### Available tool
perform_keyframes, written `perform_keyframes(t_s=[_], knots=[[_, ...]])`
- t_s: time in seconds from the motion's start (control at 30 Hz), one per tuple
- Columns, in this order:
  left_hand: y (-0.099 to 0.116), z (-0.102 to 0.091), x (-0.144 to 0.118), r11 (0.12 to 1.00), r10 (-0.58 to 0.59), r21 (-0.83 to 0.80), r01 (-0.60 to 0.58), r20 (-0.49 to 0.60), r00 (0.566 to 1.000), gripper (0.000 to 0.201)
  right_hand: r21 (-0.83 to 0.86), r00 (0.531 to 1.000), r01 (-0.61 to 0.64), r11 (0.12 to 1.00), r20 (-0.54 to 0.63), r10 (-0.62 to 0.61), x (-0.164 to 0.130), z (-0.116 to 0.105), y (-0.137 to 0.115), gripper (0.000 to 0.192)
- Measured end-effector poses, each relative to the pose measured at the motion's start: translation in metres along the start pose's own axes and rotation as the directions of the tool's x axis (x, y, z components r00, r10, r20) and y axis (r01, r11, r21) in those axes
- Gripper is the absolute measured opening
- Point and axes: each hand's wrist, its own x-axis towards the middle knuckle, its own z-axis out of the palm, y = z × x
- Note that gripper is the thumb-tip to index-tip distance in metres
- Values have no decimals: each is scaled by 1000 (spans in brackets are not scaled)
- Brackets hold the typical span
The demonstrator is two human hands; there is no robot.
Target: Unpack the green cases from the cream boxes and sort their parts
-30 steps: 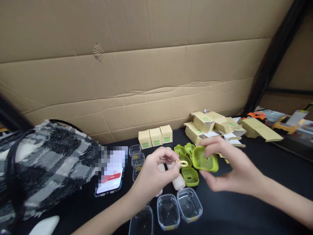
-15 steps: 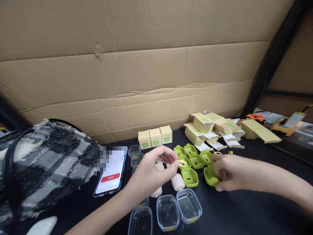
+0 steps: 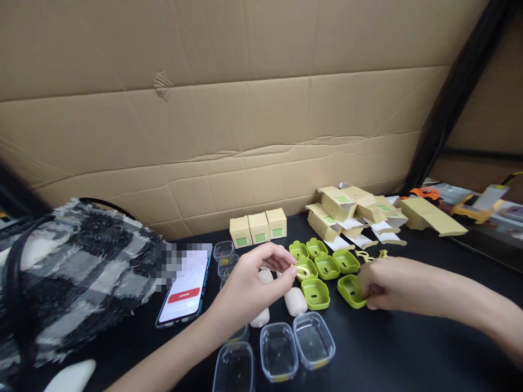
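Observation:
My left hand (image 3: 263,286) is closed in a pinch on a small pale-yellow loop (image 3: 302,271), held above the green cases. My right hand (image 3: 379,283) has its fingers curled at the right end of a shallow, rounded green case (image 3: 351,291); its fingertips are partly hidden. Several similar green cases (image 3: 327,266) lie grouped between the hands, hollow side up, with a slot in the bottom. Beyond my right hand rest more small yellow pieces (image 3: 363,255). Under and beside my left hand are whitish rounded pieces (image 3: 296,301), partly covered by it.
Clear plastic tubs (image 3: 279,351) stand in front, with more behind my left forearm. A phone (image 3: 183,288) and a plaid fringed bag (image 3: 90,272) lie at left. Three small boxes (image 3: 258,228) stand by the cardboard wall (image 3: 229,109); opened cartons (image 3: 339,204) are piled at back right.
The green case at my right hand has gone from tilted to lying flatter, and that hand has shifted slightly right. My left hand still pinches the yellow loop, nearly unmoved.

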Motion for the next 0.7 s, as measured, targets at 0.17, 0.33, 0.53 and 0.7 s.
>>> perform_keyframes(t_s=[0.17, 0.33, 0.53, 0.7], knots=[[1, 2, 0, 999, -14, -29, 14, 12, 1000, 3, -44, 999, 35, 998, 12, -34, 8, -6, -14, 14], [-3, 5, -2, 998, -27, -58, 29, 29, 999, 4, -27, 988, -30, 999, -152, 25, 4, -11, -25, 23], [-10, 22, -11, 979, -70, -181, 95, 140, 988, 13, 526, 902, 341, 779, -416, -114, 7, -4, -60, 24], [-8, 25, -13, 966, -101, -217, 144, 195, 975, 17, 463, 933, 215, 860, -359, -40, 0, -23, -31, 22]])
